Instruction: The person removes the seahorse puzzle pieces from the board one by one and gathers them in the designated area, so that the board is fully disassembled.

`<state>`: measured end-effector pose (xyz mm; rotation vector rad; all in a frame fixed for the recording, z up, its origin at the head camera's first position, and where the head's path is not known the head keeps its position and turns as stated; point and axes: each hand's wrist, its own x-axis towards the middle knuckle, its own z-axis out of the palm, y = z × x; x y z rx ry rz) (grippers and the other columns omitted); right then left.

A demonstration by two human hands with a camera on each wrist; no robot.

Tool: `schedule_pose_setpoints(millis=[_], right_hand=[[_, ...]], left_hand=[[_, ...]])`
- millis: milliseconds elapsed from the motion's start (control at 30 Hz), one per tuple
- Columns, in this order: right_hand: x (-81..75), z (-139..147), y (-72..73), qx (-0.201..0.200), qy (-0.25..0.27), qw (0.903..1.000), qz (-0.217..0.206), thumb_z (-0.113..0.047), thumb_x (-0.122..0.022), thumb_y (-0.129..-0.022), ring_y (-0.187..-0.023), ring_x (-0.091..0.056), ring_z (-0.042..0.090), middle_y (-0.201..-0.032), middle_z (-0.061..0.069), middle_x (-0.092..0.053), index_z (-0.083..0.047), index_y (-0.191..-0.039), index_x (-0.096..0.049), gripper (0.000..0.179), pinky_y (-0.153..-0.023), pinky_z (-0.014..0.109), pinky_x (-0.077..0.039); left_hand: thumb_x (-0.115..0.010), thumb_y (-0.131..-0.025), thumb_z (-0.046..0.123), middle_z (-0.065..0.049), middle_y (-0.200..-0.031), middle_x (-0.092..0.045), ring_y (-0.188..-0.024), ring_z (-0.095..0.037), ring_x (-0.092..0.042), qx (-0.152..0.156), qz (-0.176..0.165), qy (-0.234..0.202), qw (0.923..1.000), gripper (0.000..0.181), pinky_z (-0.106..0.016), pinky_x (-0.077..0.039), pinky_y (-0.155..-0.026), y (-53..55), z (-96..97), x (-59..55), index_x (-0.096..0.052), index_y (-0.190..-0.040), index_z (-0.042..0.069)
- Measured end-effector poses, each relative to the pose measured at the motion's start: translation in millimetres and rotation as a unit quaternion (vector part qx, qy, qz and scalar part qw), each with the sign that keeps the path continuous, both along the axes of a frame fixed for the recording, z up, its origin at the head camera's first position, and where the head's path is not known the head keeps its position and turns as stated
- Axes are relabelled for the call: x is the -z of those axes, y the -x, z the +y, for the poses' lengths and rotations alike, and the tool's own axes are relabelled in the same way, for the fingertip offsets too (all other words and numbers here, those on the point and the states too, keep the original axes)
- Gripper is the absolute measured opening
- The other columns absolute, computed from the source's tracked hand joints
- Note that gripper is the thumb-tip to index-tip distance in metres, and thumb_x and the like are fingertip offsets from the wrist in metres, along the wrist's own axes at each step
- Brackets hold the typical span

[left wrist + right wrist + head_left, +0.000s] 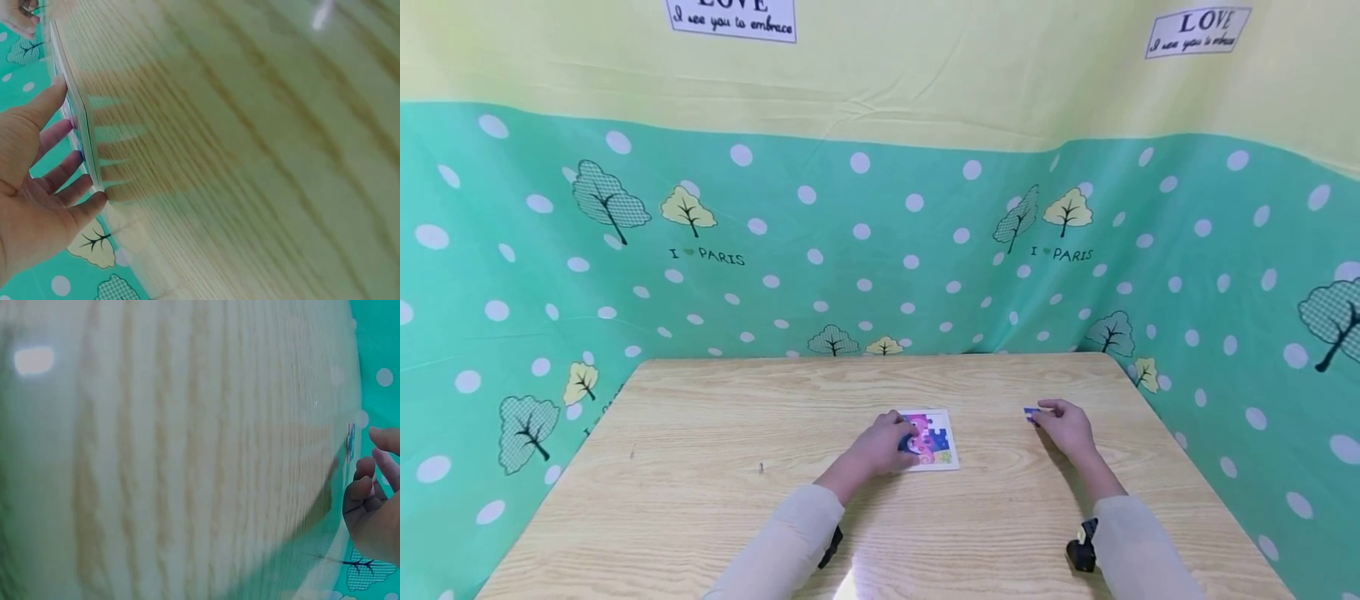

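Observation:
A white-framed jigsaw puzzle (953,454) with a pink cartoon picture and blue pieces lies flat on the table. My left hand (880,446) rests on its left side, covering part of the picture. In the left wrist view, the spread fingers and thumb of the left hand (37,169) touch the puzzle board (84,119). To the right of the board, a small blue jigsaw piece (1029,412) lies on the table. Over it reaches my right hand (1069,427). The right wrist view shows a gap between the right hand's fingers (378,440) and the piece (351,442).
The wooden table (700,483) has its far edge against a green dotted curtain (820,250), which also hangs at both sides. A black device (1081,547) sits at the right wrist.

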<state>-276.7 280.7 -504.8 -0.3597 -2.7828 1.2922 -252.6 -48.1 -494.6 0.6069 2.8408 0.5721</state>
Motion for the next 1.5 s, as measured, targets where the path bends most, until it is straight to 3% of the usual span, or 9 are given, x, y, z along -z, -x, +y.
schedule_pose_setpoints(millis=[300, 500, 700, 1033, 1500], right_hand=[[-6.8, -8, -2.8, -0.002, -0.007, 0.9998, 0.016, -0.022, -0.057, -0.091, -0.092, -0.053, 0.026, -0.106, 0.019, -0.056, 0.002, -0.121, -0.057, 0.038, -0.065, 0.022, -0.043], [-12.6, -13, -4.6, -0.021, 0.008, 0.9995, 0.023, -0.020, -0.058, -0.091, -0.076, -0.053, 0.017, -0.100, 0.015, -0.055, 0.002, -0.121, -0.058, 0.037, -0.056, 0.022, -0.045], [-16.6, -23, -4.3, -0.046, 0.044, 0.9979, 0.014, -0.021, -0.057, -0.092, -0.066, -0.054, 0.018, -0.096, 0.011, -0.053, 0.001, -0.122, -0.056, 0.038, -0.048, 0.024, -0.044], [-19.8, -40, -2.6, -0.079, 0.058, 0.9949, 0.026, -0.020, -0.059, -0.091, -0.069, -0.056, 0.021, -0.091, 0.009, -0.056, 0.002, -0.120, -0.058, 0.036, -0.049, 0.022, -0.045], [-15.1, -64, -2.2, -0.103, 0.046, 0.9931, 0.032, -0.020, -0.059, -0.091, -0.069, -0.060, 0.024, -0.102, 0.017, -0.058, 0.001, -0.117, -0.060, 0.033, -0.050, 0.025, -0.048]], left_hand=[[-0.070, -0.082, 0.039, -0.011, -0.132, -0.047, -0.117, -0.027, -0.050, 0.006, 0.004, 0.003, 1.0000, 0.051, -0.041, -0.044, -0.101, 1.4, -1.4, -0.2, -0.058, -0.127, 0.019], [-0.070, -0.082, 0.038, -0.012, -0.132, -0.047, -0.118, -0.027, -0.050, 0.007, -0.001, -0.002, 1.0000, 0.050, -0.042, -0.044, -0.101, 0.7, 0.0, -2.0, -0.057, -0.127, 0.019], [-0.069, -0.083, 0.038, -0.010, -0.131, -0.048, -0.115, -0.025, -0.050, 0.007, 0.005, 0.002, 1.0000, 0.048, -0.040, -0.045, -0.100, 0.1, 0.7, -1.9, -0.058, -0.126, 0.020], [-0.069, -0.083, 0.038, -0.010, -0.130, -0.048, -0.115, -0.025, -0.050, 0.006, 0.002, 0.001, 1.0000, 0.048, -0.040, -0.045, -0.099, 0.0, 0.6, -2.9, -0.058, -0.127, 0.020], [-0.069, -0.083, 0.038, -0.011, -0.133, -0.046, -0.119, -0.027, -0.048, 0.003, -0.008, 0.003, 1.0000, 0.051, -0.041, -0.044, -0.102, 0.3, 0.7, -3.2, -0.056, -0.128, 0.019]])
